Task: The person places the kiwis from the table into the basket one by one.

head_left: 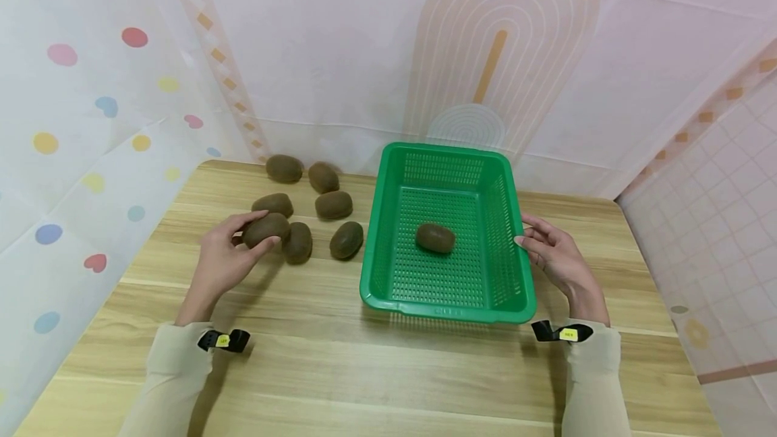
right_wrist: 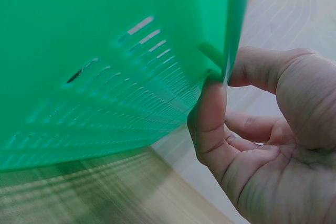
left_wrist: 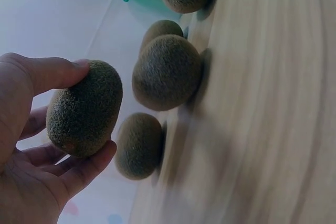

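Near the desk's (head_left: 364, 383) left edge, our left fingers (left_wrist: 90, 169) grip a kiwi (left_wrist: 86, 109); our right fingers (right_wrist: 211, 116) pinch the basket's (head_left: 523, 272) rim.

We look forward and down from the head, over the table (head_left: 376, 383). From the left wrist we face a kiwi (left_wrist: 84, 109) close up, scene tipped sideways; from the right, the green basket (right_wrist: 115, 59), nearer still. All 3 views share the basket.

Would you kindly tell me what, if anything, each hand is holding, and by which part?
The left hand holds one kiwifruit by its sides; the right hand holds the green basket by the rim on its right side.
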Available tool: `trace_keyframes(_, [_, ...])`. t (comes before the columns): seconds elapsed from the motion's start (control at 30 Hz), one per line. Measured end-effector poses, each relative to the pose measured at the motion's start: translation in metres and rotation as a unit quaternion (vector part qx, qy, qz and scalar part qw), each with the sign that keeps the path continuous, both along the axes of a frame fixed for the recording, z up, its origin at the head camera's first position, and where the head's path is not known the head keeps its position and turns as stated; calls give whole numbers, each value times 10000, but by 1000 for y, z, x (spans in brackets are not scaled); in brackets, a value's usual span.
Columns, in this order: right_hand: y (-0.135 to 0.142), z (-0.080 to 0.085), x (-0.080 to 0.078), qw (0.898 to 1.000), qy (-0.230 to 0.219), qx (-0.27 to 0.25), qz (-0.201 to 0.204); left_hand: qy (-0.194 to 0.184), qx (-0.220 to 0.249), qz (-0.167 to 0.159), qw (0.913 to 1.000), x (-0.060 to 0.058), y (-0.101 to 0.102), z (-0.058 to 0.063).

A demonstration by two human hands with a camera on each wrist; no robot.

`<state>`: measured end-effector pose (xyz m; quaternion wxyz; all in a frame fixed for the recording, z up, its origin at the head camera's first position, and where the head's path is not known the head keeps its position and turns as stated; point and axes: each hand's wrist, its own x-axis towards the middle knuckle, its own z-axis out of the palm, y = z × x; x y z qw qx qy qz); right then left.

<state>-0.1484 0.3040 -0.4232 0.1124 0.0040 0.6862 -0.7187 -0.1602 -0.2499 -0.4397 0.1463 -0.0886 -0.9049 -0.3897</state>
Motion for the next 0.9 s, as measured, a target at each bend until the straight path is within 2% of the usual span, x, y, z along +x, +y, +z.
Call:
trace_keyframes(0.33, [-1, 1, 1, 10000, -4, 77, -9, 178, 1, -175, 9997, -8, 15, 7])
trace_keyframes(0.67, [-2, 1, 1, 10000, -25, 73, -45, -3, 199, -340, 9992, -14, 29, 13])
trace_keyframes(0.9, [-2, 1, 1, 9999, -31, 84, -60, 57, 228, -409, 9989, -18, 38, 17])
